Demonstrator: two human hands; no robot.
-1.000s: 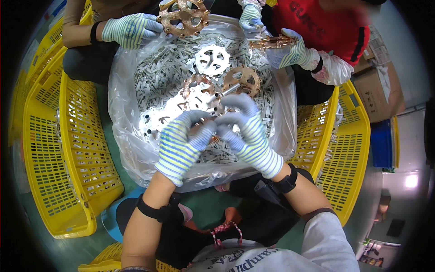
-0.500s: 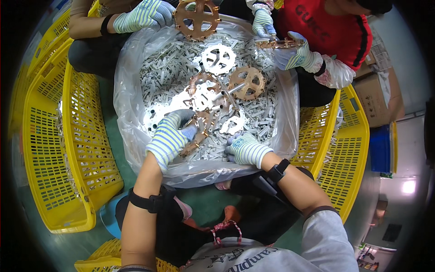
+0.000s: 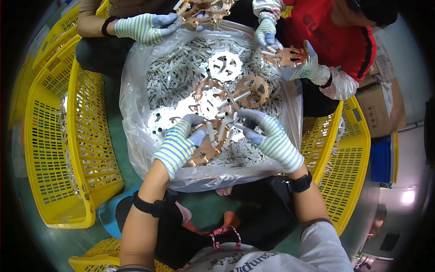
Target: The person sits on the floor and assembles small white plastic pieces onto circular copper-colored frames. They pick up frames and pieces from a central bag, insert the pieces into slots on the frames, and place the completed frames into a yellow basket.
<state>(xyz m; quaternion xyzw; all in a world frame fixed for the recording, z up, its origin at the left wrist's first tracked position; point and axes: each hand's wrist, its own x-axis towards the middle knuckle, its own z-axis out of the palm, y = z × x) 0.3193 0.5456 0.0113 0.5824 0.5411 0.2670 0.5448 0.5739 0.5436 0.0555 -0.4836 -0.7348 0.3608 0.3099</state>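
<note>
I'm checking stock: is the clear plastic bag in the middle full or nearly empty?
Well stocked: the clear plastic bag, spread open, holds a thick layer of small silver metal strips plus several round perforated discs.

Both bare forearms reached forward, wrists strapped in black. The gloved left hand [image 3: 179,144] curled closed; the gloved right hand [image 3: 267,136] pinched, fingers bent.

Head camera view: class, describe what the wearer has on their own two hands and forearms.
Both the left hand and right hand wear knitted work gloves striped green, white and blue, with grey-blue coated fingertips. Each forearm is bare, with a black band further up. A grey sleeve covers the right upper arm.
</note>
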